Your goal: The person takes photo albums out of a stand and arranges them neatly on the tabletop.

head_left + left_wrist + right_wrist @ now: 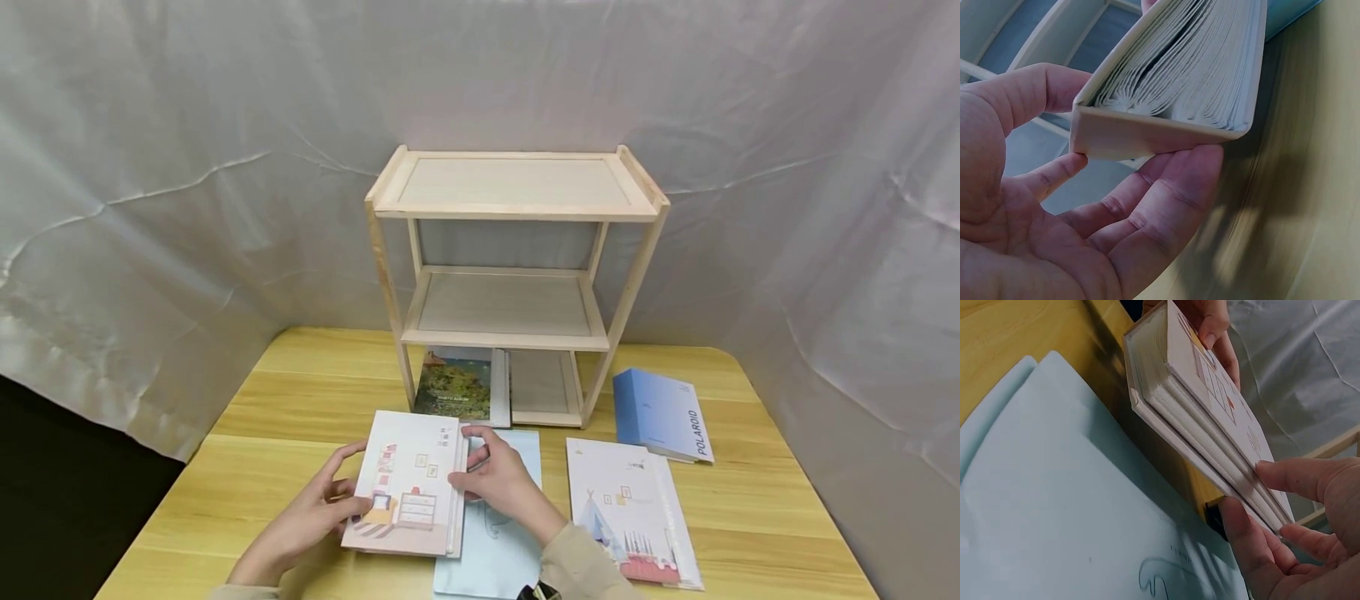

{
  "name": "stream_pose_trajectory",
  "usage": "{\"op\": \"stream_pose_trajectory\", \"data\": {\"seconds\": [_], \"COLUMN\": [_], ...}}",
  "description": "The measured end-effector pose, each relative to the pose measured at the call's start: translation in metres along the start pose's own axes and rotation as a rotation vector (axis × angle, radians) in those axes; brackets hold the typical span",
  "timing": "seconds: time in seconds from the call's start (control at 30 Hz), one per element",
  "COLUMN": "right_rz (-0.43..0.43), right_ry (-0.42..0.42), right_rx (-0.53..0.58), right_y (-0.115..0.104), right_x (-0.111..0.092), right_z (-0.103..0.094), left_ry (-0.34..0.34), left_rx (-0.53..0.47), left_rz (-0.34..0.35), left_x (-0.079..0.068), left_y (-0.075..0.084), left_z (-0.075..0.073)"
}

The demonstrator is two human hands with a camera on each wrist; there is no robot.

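Note:
A white photo album (412, 450) with a drawn bedroom on its cover is held between both hands, above the table. My left hand (303, 521) grips its spine side, the thumb on the cover. In the left wrist view, other fingers of that hand touch the pale spine (1141, 134). My right hand (506, 483) pinches the opposite edge, thumb on the cover and fingers at the back cover; the page block (1191, 419) shows between the covers. Beneath the right hand lies a light blue album (487, 571), partly hidden by the hand and the held album.
A three-tier wooden shelf (517, 183) stands at the back of the table (300, 392). On its bottom tier lies a dark landscape photo album (453, 392). To the right are a white album with a tent drawing (626, 500) and a blue Polaroid album (667, 412).

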State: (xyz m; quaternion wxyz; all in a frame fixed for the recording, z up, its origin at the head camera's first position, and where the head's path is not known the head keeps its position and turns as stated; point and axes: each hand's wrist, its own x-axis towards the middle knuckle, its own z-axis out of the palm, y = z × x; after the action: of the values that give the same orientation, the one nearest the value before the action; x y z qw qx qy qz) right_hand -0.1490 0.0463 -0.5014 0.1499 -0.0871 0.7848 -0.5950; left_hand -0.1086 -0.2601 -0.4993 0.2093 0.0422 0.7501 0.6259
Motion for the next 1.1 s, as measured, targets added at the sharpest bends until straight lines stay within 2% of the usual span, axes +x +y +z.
{"op": "stream_pose_trajectory", "data": {"seconds": [0.57, 0.8, 1.1], "right_rz": [-0.002, -0.005, -0.002], "right_ry": [-0.065, -0.061, -0.056], "right_rx": [-0.05, -0.075, -0.205], "right_y": [-0.014, -0.017, -0.023], "right_x": [0.01, 0.014, 0.022], "right_z": [0.036, 0.052, 0.068], "left_ry": [-0.03, -0.053, -0.061], "left_rx": [0.007, -0.01, -0.029], "left_rz": [-0.017, -0.029, -0.049], "left_x": [-0.02, -0.025, -0.027], "left_y": [-0.011, -0.018, -0.027], "left_z": [-0.037, -0.05, -0.062]}}
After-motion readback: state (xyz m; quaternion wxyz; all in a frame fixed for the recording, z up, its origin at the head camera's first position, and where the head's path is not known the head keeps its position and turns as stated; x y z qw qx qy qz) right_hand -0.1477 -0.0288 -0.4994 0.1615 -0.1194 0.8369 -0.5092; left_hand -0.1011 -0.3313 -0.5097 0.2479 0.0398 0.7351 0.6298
